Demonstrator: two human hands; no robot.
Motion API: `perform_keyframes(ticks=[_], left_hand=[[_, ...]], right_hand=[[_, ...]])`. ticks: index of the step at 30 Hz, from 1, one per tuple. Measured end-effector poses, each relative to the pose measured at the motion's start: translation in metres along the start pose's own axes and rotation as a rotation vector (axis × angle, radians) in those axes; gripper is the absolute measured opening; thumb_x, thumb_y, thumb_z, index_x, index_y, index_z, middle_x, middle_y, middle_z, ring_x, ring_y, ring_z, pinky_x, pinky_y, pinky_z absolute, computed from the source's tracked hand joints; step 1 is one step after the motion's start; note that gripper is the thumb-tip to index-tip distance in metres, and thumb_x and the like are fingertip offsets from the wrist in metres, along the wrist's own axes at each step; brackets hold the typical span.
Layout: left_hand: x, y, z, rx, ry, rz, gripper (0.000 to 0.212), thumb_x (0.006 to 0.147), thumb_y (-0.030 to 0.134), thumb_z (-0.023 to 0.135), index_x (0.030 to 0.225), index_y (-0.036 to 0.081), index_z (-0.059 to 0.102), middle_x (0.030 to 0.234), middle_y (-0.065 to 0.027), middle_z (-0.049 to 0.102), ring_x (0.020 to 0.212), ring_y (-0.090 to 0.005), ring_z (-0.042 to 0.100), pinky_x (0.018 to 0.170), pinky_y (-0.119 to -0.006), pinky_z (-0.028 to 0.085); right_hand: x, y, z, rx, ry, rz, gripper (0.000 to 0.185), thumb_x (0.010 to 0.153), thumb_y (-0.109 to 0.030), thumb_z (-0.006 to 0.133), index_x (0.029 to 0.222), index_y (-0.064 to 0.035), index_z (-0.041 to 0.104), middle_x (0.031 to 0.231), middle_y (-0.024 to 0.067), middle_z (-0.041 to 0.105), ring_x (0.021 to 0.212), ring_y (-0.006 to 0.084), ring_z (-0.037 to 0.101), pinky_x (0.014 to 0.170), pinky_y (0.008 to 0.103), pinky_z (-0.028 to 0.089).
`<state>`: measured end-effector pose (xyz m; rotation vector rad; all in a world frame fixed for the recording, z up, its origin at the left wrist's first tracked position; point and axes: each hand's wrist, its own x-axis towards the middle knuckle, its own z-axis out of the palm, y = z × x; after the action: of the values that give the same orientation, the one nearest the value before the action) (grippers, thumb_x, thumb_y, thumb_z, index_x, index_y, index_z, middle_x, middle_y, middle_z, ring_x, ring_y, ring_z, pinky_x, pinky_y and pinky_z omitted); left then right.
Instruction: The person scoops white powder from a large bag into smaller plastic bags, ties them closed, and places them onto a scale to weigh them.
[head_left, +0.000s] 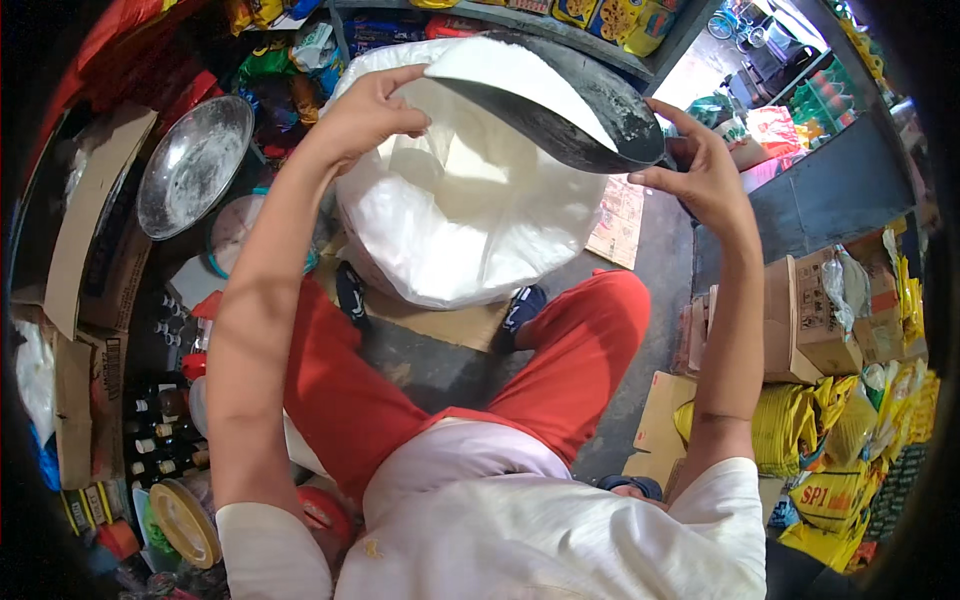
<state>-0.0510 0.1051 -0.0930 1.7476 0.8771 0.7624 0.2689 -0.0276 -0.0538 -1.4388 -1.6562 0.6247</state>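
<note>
A large dark scoop (626, 124), heaped with white powder or fine grains (510, 79), is held tilted above a white plastic-lined sack (480, 255). My right hand (694, 161) grips the scoop's rear end, thumb below and fingers above. My left hand (379, 116) is at the scoop's front lip, where the index fingertip appears to touch. Its thumb stays apart from that finger and holds nothing visible. Inside the wide-mouthed sack lies more of the white stuff (480, 176), partly covered by the scoop. The sack stands on flattened cardboard (450, 324) between my feet.
On the left, a powder-dusted metal bowl (196, 165) sits near a teal-rimmed tub (232, 229), cardboard boxes (97, 225) and dark bottles (161, 431). A shelf of packets (600, 22) runs behind the sack. Cartons (814, 315) and yellow packs (795, 427) are stacked at right.
</note>
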Motion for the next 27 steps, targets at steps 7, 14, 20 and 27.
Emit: perform_keyframes(ticks=[7,14,20,27], left_hand=[[-0.007,0.0,0.018,-0.028,-0.082,0.042,0.074,0.071,-0.001,0.058,0.14,0.004,0.033,0.069,0.0052,0.051,0.063,-0.0031,0.047,0.064,-0.017,0.038],[-0.003,-0.002,0.02,-0.028,-0.087,0.05,0.077,0.07,-0.002,0.057,0.142,0.004,0.029,0.07,0.0049,0.051,0.063,-0.0038,0.047,0.063,-0.018,0.039],[0.006,0.003,0.012,0.024,-0.078,0.015,0.079,0.068,-0.001,0.058,0.141,0.002,0.029,0.074,0.003,0.055,0.065,-0.0046,0.049,0.066,-0.018,0.042],[0.008,0.001,0.006,-0.014,-0.028,0.022,0.078,0.067,0.0,0.058,0.14,0.001,0.031,0.076,-0.0011,0.059,0.067,-0.0062,0.052,0.067,-0.02,0.042]], right_hand=[[0.02,-0.01,-0.029,-0.247,-0.129,-0.093,0.081,0.058,-0.011,0.085,0.127,0.0046,0.047,0.068,-0.0023,0.051,0.06,0.0058,0.043,0.052,0.0242,0.034],[0.051,-0.036,-0.038,-0.454,-0.296,-0.219,0.085,0.06,-0.011,0.084,0.132,0.0005,0.042,0.093,0.0073,0.064,0.081,0.0111,0.058,0.071,0.0258,0.047],[0.076,-0.127,-0.03,-0.907,-0.393,-0.098,0.065,0.062,-0.019,0.082,0.119,-0.0025,0.057,0.092,0.0126,0.068,0.078,0.022,0.064,0.068,0.032,0.05],[0.098,-0.156,-0.003,-1.049,-0.342,-0.1,0.065,0.061,-0.018,0.082,0.12,-0.0033,0.057,0.1,0.0152,0.066,0.085,0.0258,0.064,0.08,0.0312,0.051]])
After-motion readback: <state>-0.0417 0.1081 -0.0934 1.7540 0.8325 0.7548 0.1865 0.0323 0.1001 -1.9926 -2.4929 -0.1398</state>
